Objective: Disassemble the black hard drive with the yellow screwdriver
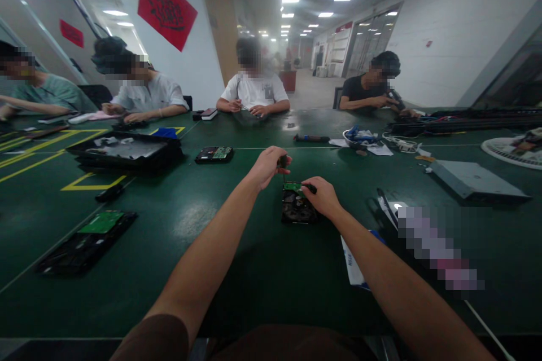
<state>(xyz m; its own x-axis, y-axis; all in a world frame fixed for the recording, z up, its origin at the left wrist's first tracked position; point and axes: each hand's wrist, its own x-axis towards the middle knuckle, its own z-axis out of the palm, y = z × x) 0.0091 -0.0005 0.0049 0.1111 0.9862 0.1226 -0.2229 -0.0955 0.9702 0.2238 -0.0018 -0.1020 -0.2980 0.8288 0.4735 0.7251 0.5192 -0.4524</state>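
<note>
A black hard drive (297, 208) with a small green circuit board on its far end lies on the green table (237, 271) in front of me. My left hand (267, 166) is closed round the dark handle of a screwdriver (283, 164), whose tip points down at the green board. My right hand (323, 196) rests on the drive's right side, fingers pinched at the board's edge.
To the left lie a dismantled device with a green board (88, 240), a black tray (125, 151) and another drive (214, 154). A grey metal case (474, 179), a bowl of parts (358, 138) and cables sit to the right. Several people sit along the far side.
</note>
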